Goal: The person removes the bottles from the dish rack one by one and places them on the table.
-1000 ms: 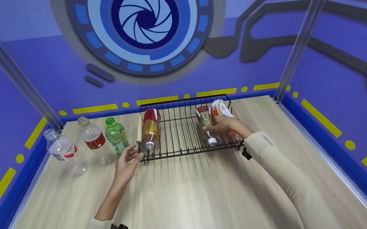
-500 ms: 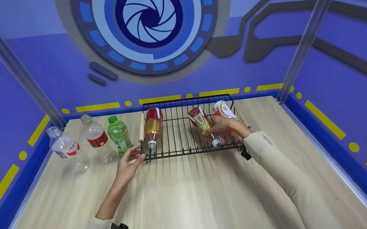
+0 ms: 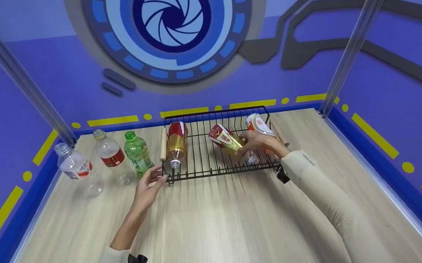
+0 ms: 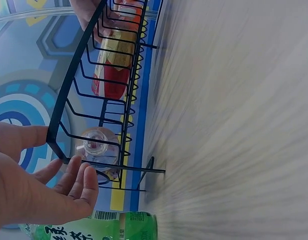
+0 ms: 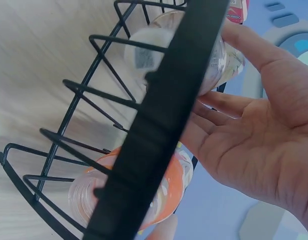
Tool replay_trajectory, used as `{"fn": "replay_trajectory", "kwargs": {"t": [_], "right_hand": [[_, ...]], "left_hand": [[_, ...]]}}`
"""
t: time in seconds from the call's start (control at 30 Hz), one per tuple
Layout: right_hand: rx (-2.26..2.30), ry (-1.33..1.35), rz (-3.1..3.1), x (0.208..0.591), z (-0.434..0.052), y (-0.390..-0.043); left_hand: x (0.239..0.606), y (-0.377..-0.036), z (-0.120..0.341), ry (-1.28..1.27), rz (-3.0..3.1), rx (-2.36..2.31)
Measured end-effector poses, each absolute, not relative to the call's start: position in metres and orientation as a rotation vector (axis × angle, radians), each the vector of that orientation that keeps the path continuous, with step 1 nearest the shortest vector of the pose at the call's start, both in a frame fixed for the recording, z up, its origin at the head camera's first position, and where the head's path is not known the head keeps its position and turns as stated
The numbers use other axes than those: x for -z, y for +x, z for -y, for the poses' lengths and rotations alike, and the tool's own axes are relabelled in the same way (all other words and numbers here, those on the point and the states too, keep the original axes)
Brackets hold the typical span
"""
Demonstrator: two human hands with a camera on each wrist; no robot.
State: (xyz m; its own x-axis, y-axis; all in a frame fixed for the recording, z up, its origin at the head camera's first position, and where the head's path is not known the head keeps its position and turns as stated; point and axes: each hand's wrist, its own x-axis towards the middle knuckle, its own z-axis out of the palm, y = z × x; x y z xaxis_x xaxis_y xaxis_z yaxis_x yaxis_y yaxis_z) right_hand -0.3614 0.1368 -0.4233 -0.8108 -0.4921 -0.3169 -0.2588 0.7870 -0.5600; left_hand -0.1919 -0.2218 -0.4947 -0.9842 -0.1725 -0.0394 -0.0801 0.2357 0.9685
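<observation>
A black wire basket (image 3: 205, 174) with wooden handles stands at the back of the table. My right hand (image 3: 256, 141) grips a plastic bottle (image 3: 226, 138) with a red and gold label; it lies slanted inside, white cap toward the front right. Right of that hand an orange and white bottle (image 3: 259, 123) lies along the basket's end, partly hidden by the hand. Another red and gold bottle (image 3: 177, 142) lies at the left end. At the front left corner, my left hand (image 4: 48, 195) holds the basket's rim between thumb and fingers.
Left of the basket stand a green bottle (image 3: 136, 150), a clear bottle with a red label (image 3: 111, 155) and an uncapped clear bottle (image 3: 77, 168). Blue-purple panels (image 3: 211, 89) enclose the wooden table (image 3: 211, 219) at the back and sides.
The gripped bottle has turned, its red base end swinging to the left while the cap shifted slightly right. My left hand has come closer onto the basket's corner.
</observation>
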Motion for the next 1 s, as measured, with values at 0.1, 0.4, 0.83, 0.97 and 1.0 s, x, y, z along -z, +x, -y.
{"fn": "replay_trajectory", "kwargs": {"t": [0.1, 0.4, 0.83, 0.97, 1.0], "right_hand": [[0.695, -0.570, -2.533, 0.423, -0.136, -0.362], [0.742, -0.491, -2.539, 0.429, -0.137, -0.361], [0.673, -0.332, -2.589, 0.417, -0.130, -0.376], [0.811, -0.277, -2.507, 0.418, -0.128, -0.384], [0.838, -0.274, -2.498, 0.419, -0.128, -0.385]], "left_hand": [[0.494, -0.192, 0.222, 0.247, 2.405, 1.889], [0.496, -0.191, 0.222, 0.253, 2.414, 1.880], [0.495, -0.191, 0.224, 0.242, 2.440, 1.869], [0.494, -0.192, 0.224, 0.223, 2.432, 1.866], [0.493, -0.192, 0.224, 0.217, 2.431, 1.863]]}}
